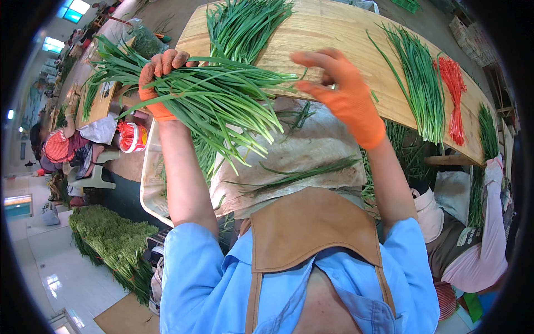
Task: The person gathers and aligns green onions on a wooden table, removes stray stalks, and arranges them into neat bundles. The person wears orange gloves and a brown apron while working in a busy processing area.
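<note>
My left hand [160, 81], in an orange work glove, grips a bunch of long green leafy stalks [225, 96], probably Chinese chives, with the pale ends fanned to the right. My right hand [340, 83], gloved alike, is raised off the wooden board, its thumb and fingers apart and slightly blurred, just right of the stalk tips. A pile of stalks [246, 29] lies on the wooden board [325, 37] beyond my hands. Farther right lie a neater bundle [417, 83] and a bunch of red ties [454, 100]. Some loose stalks [296, 175] rest on the pale cloth [254, 192] over my lap.
A white plastic crate [152, 179] stands by my left arm, near a bucket of red ties [133, 137]. Many bundles [112, 246] stand on the floor at lower left. A person [62, 146] sits at the left; another person's pale sleeve [479, 267] is close on the right.
</note>
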Motion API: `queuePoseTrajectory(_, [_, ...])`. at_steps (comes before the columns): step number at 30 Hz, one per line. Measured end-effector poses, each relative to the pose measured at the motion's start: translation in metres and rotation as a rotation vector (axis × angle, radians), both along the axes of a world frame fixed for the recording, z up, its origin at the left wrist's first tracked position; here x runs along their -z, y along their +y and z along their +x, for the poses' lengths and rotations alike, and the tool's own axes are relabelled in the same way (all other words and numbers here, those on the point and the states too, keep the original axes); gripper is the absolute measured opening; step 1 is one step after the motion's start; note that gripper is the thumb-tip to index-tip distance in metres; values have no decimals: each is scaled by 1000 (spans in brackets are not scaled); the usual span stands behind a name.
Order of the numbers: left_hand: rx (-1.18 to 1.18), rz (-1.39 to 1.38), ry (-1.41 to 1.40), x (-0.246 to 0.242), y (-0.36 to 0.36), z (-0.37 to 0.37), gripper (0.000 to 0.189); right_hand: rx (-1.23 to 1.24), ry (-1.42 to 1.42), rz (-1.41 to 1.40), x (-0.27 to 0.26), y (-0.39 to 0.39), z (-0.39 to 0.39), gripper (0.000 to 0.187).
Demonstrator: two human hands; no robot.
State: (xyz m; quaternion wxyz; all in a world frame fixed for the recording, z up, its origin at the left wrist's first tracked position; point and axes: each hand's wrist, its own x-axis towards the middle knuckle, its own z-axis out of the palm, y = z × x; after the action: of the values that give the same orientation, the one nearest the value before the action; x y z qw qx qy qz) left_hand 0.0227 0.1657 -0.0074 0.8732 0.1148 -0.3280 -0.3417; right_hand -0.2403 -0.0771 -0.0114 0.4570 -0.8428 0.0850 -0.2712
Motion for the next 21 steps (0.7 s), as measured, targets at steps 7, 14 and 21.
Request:
queuePoseTrajectory(7, [-79,41,43,-7,6,-8,20,-213,16,512,-4,12,46,21])
queuePoseTrajectory(14, [-136,29,27,10,6,-10,21,-193,-105,703,30,-26,22,20])
queuePoseTrajectory(21, [-279,-6,-19,17,18,3,19,68,144,472,22,-47,-22,29])
